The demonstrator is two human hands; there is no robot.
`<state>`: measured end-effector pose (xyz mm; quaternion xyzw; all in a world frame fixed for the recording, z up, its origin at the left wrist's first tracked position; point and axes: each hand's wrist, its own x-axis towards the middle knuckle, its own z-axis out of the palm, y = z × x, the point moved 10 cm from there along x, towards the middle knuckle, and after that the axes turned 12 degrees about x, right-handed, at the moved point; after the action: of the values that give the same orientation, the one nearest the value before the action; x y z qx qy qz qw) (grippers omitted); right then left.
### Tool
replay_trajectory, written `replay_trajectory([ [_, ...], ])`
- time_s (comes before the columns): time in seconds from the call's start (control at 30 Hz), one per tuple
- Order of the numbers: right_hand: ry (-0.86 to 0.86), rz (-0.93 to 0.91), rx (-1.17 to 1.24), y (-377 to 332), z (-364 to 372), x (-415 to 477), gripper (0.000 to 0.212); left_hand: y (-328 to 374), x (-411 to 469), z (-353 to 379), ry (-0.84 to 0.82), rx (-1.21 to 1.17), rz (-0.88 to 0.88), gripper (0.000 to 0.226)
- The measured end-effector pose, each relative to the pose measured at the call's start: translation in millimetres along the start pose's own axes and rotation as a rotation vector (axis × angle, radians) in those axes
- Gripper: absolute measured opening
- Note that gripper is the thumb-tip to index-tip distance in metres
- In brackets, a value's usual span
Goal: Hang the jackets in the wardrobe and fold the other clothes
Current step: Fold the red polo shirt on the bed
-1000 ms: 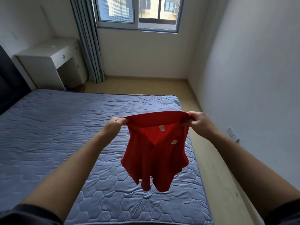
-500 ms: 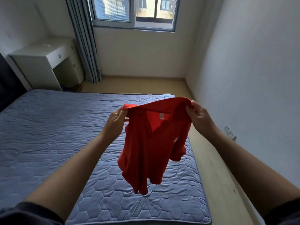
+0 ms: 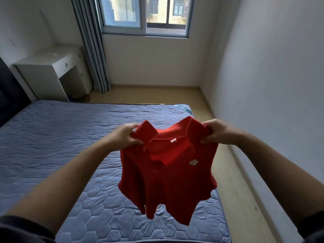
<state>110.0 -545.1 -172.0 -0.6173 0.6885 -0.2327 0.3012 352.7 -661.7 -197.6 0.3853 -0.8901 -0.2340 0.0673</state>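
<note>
A small red polo shirt [image 3: 168, 179] with a collar, a button placket and white labels hangs in the air over the right part of the bed. My left hand [image 3: 124, 135] pinches its left shoulder by the collar. My right hand [image 3: 219, 131] grips the right shoulder. The shirt's hem dangles above the blue quilted mattress [image 3: 52, 146] without touching it.
A white desk [image 3: 52, 67] with drawers stands at the back left beside a grey curtain [image 3: 91, 44] and a window [image 3: 145, 14]. Bare wooden floor [image 3: 236, 190] runs between the bed's right edge and the white wall. A dark headboard [image 3: 8, 95] is at the far left.
Both hands have shifted their hold from the stretched collar to the shoulders, and the shirt now hangs wider and facing me, a little lower than before.
</note>
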Motion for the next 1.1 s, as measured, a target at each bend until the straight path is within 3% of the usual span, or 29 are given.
replay_trajectory([
  [0.07, 0.079, -0.008, -0.076, -1.7, -6.3, -2.1, 0.011, -8.4, -5.1, 18.8, -0.203, -0.033, -0.048, 0.017],
  [0.13, 0.128, -0.009, 0.019, -2.4, -7.9, -4.8, 0.006, -10.0, -11.7, 29.7, -0.325, -0.164, -0.060, 0.011],
  [0.2, 0.140, 0.003, 0.232, 1.0, -7.4, -8.0, 0.013, -7.6, -13.6, 28.2, -0.323, -0.337, -0.039, 0.013],
  [0.33, 0.223, -0.002, 0.637, 9.5, -14.7, -11.6, 0.024, -4.4, -11.5, 11.5, -0.131, -0.610, 0.000, 0.020],
  [0.53, 0.356, -0.008, 0.524, 23.0, -25.5, 13.0, 0.016, -3.3, 1.4, -16.2, 0.267, -0.390, 0.047, 0.006],
  [0.67, 0.315, 0.067, 0.456, 60.2, 3.5, 14.1, 0.016, -24.4, 0.7, 10.6, 0.326, -0.207, -0.043, 0.023],
  [0.77, 0.139, 0.206, 0.446, 98.9, 52.8, 5.6, 0.018, -33.0, -8.7, 61.8, 0.176, -0.109, -0.022, 0.016],
  [0.87, -0.077, 0.294, 0.424, 118.1, 92.7, -4.7, 0.018, -39.0, -22.3, 125.0, -0.221, -0.159, -0.057, 0.006],
  [0.97, -0.255, 0.376, 0.554, 123.8, 113.0, -11.2, 0.010, -43.6, -36.8, 155.4, -0.558, -0.207, -0.118, 0.041],
  [1.03, -0.298, 0.422, 0.667, 126.6, 112.2, -8.9, 0.011, -43.6, -35.6, 154.1, -0.628, -0.372, -0.163, 0.058],
  [1.1, -0.312, 0.445, 0.768, 130.2, 106.2, -1.0, 0.014, -47.4, -22.5, 145.7, -0.603, -0.479, -0.196, 0.054],
])
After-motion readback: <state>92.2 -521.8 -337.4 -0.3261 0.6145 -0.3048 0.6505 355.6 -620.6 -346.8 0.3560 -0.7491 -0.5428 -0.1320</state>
